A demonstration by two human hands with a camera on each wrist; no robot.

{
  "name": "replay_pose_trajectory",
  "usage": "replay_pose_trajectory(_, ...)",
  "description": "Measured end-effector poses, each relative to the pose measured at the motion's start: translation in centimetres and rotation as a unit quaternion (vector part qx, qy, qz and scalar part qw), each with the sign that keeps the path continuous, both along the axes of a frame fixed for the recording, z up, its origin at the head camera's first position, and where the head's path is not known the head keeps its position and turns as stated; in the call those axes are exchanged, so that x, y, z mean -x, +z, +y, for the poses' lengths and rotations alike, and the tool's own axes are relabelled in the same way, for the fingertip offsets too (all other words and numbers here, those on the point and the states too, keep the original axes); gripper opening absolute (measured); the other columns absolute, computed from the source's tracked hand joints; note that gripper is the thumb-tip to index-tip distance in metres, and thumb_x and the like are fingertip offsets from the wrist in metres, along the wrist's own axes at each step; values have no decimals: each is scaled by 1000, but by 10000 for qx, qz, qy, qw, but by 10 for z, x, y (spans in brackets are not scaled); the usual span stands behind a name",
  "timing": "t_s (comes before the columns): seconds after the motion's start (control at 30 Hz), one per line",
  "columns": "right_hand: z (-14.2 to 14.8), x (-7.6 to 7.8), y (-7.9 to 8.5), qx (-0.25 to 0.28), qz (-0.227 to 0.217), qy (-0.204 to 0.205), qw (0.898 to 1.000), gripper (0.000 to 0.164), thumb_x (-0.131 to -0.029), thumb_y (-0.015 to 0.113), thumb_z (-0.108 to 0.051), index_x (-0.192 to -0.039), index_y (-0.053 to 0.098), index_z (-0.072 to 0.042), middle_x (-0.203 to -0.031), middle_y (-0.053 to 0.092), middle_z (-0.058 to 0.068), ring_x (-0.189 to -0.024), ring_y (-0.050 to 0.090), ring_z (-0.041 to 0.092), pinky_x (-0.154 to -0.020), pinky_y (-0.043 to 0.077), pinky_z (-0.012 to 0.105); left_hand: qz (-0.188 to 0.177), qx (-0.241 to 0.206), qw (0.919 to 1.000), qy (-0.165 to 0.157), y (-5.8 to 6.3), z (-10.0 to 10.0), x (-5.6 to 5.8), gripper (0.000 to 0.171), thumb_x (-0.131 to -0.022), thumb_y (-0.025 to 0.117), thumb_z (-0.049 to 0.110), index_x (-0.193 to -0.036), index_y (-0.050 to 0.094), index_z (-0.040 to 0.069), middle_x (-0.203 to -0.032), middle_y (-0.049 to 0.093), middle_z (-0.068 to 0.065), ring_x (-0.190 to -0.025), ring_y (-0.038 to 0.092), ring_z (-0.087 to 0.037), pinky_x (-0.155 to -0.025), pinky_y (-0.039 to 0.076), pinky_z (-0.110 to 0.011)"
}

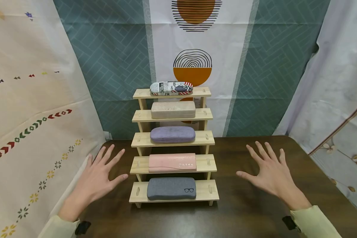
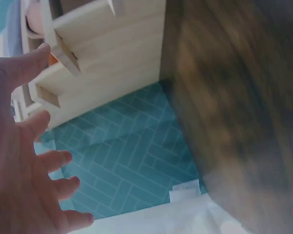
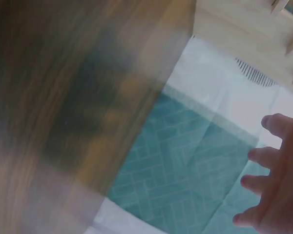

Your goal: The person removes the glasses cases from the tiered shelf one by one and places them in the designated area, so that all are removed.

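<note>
A stepped wooden rack (image 1: pixel 139 140) stands on the table between my hands, one glasses case on each tier. From the top come a newsprint-patterned case (image 1: pixel 166 88), a beige case (image 1: pixel 173 110), a purple case (image 1: pixel 172 134), a pink case (image 1: pixel 166 162) with a flap, and a grey case (image 1: pixel 169 188) marked with a glasses outline. My left hand (image 1: pixel 95 178) is spread left of the rack, holding nothing. To the rack's right, my right hand (image 1: pixel 270 173) has its fingers spread too, with nothing in it. Both wrist views show the fingers apart from the rack.
The dark wooden table (image 1: pixel 178 221) runs back to a teal and white patterned cloth (image 1: pixel 107 66). A white embroidered cloth (image 1: pixel 32 99) hangs along the left side, and another pale cloth (image 1: pixel 339 99) with a branch pattern along the right.
</note>
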State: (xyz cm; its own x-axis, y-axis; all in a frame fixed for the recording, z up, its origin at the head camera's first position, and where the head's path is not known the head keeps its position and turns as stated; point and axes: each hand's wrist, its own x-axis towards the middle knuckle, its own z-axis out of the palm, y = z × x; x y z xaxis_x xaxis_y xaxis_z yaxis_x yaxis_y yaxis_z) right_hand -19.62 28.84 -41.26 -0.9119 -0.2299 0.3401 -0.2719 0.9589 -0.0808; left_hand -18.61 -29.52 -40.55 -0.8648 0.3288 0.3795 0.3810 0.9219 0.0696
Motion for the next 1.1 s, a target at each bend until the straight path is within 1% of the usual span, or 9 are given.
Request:
replay_pose_trajectory(0.23,-20,-24,5,300,261,330,9987,109,-84,68,-80,-168,33,-20,-165,36,24,-155,23,44,-124,-2,70,-195,-938,9945,-416,1,15,-13,89,-93,78,51,-168,34,30,-171,28,-14,-156,23,-45,-123,17,-69)
replay_pose_trajectory(0.43,-42,-45,3,673,594,701,9935,108,-80,76,-77,-166,37,-23,-158,45,21,-146,39,43,-129,6,58,-457,-1661,9834,-578,-3,23,-16,89,-93,83,42,-167,35,32,-171,31,-5,-151,36,-41,-112,38,-69)
replay_pose_trajectory(0.53,-54,-55,2,859,677,886,9901,107,-79,78,-76,-165,40,-24,-154,50,17,-141,46,40,-127,17,57,-492,-1899,9785,-643,-5,26,-15,90,-92,85,37,-167,34,32,-170,33,-5,-146,43,-40,-107,45,-66)
replay_pose_trajectory(0.6,-62,-62,1,940,658,965,9887,106,-78,79,-76,-165,41,-26,-152,51,13,-139,48,38,-121,30,60,-453,-2034,9758,-662,-5,28,-14,92,-91,86,34,-167,34,32,-169,35,-5,-145,46,-38,-109,46,-58)
replay_pose_trajectory(0.67,-71,-68,-1,1037,571,1027,9876,106,-79,79,-75,-165,40,-29,-153,51,10,-138,49,35,-112,40,62,-360,-2094,9749,-664,-5,29,-12,93,-90,88,32,-167,35,30,-167,38,-6,-146,45,-37,-114,44,-42)
replay_pose_trajectory(0.73,-79,-74,-3,1164,430,1086,9863,104,-79,80,-74,-165,40,-31,-154,52,7,-138,50,34,-104,47,62,-266,-2139,9742,-674,-5,29,-9,94,-89,89,31,-167,36,28,-165,41,-7,-146,45,-36,-116,38,-26)
replay_pose_trajectory(0.8,-86,-78,-5,1304,225,1132,9847,102,-80,80,-73,-164,41,-31,-154,51,4,-138,51,31,-100,51,60,-218,-2143,9741,-695,-5,30,-6,96,-88,90,30,-167,36,26,-164,43,-8,-145,46,-36,-115,36,-21)
replay_pose_trajectory(0.97,-102,-81,-9,1605,-450,1222,9784,96,-84,75,-75,-162,46,-27,-155,51,-1,-138,52,27,-98,54,58,-271,-2168,9728,-771,-4,32,4,99,-85,92,27,-167,35,24,-163,45,-8,-143,49,-37,-110,48,-54)
replay_pose_trajectory(1.1,-113,-78,-12,1845,-888,1329,9698,93,-85,76,-72,-162,45,-29,-157,49,-2,-141,49,25,-101,53,58,-287,-2238,9710,-790,-5,33,11,103,-83,94,24,-167,35,23,-162,46,-7,-140,52,-37,-106,48,-60)
